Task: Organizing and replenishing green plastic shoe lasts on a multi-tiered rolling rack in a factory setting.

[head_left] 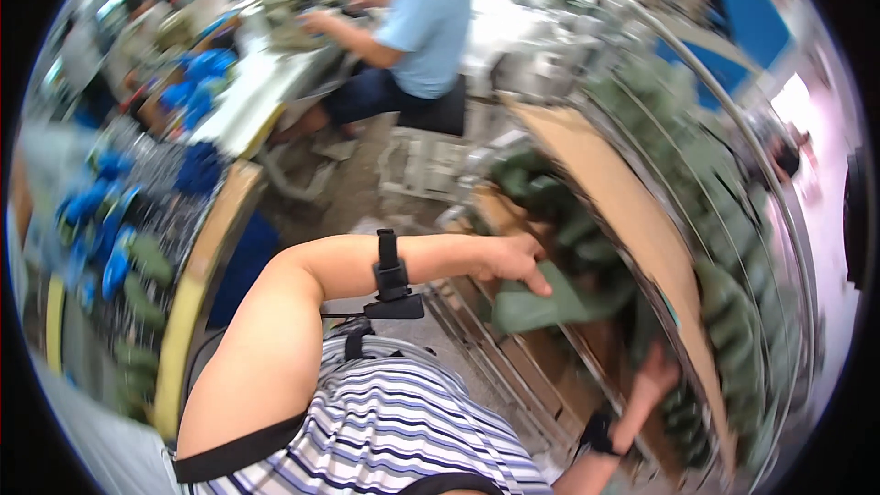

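In my head view, my left hand (pixel 513 261) pinches a flat green piece (pixel 536 302) over the near edge of the rack (pixel 490 353). My right hand (pixel 655 371) reaches down beside the cardboard (pixel 632 192), toward the rack's lower corner; it's blurred, so I can't tell whether it grips anything. I judge I'm mid-handling, sorting or shifting pieces; next calls for keeping that pinch firm and clear of the cardboard's edge.
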Demonstrator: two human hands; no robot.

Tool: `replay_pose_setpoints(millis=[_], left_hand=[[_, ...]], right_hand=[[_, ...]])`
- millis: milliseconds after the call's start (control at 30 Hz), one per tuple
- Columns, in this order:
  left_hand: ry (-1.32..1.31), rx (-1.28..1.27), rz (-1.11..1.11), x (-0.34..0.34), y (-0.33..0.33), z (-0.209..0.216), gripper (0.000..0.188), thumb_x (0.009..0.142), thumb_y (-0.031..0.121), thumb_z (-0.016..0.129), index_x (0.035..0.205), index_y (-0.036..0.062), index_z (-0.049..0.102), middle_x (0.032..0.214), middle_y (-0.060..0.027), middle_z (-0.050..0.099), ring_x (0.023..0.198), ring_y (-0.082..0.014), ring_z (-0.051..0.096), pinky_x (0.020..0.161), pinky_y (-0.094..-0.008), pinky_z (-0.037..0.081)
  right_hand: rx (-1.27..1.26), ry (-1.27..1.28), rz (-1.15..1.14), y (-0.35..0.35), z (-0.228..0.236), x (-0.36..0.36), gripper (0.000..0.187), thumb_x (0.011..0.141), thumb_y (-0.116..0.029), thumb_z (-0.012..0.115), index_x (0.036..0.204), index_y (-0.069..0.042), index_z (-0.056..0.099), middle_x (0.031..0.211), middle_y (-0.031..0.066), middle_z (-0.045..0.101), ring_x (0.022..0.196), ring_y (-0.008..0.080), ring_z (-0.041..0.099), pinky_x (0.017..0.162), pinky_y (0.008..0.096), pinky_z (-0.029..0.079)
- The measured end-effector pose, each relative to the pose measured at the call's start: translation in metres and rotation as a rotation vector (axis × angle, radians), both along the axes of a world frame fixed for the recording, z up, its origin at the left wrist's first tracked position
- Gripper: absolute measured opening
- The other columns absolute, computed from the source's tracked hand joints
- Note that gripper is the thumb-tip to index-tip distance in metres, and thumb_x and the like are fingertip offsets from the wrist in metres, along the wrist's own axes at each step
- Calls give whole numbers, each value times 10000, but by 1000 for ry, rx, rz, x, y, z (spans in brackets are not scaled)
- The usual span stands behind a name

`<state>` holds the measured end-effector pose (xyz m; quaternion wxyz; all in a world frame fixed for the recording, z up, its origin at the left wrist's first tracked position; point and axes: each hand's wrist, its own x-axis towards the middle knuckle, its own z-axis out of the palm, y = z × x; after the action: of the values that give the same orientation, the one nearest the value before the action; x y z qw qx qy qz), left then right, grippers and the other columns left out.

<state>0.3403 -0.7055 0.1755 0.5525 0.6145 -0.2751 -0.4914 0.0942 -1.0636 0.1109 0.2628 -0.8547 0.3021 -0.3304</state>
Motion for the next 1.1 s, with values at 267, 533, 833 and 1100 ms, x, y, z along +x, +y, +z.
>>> replay_pose_setpoints(millis=[267,533,833,1100], left_hand=[[257,49,293,-37,216,-22,477,725,172,765,1095,-72,588,988,-108,642,882,-190,624,763,-317,510],[354,-21,884,-96,357,-75,513,736,216,773,1130,-54,584,1015,-106,630,889,-187,601,759,-304,493],[155,200,1594,-125,504,-123,539,734,125,744,1166,-123,537,1034,-167,629,932,-226,617,804,-320,488],[-287,793,1875,-115,612,-130,527,668,263,726,1045,-69,565,941,-260,646,893,-401,637,799,-427,503]], right_hand=[[721,-276,-132,197,72,-24,546,760,-343,607,1169,11,533,1203,179,526,1097,330,473,925,448,381],[1407,-113,650,253,-11,98,387,839,-230,579,1104,51,566,1047,150,612,894,260,601,830,412,469],[1357,315,1138,506,-51,234,400,829,-183,601,1134,72,555,1050,127,627,908,226,625,817,347,498],[995,316,1472,750,-77,296,236,854,-133,634,1002,45,586,911,68,634,795,123,574,728,270,456]])
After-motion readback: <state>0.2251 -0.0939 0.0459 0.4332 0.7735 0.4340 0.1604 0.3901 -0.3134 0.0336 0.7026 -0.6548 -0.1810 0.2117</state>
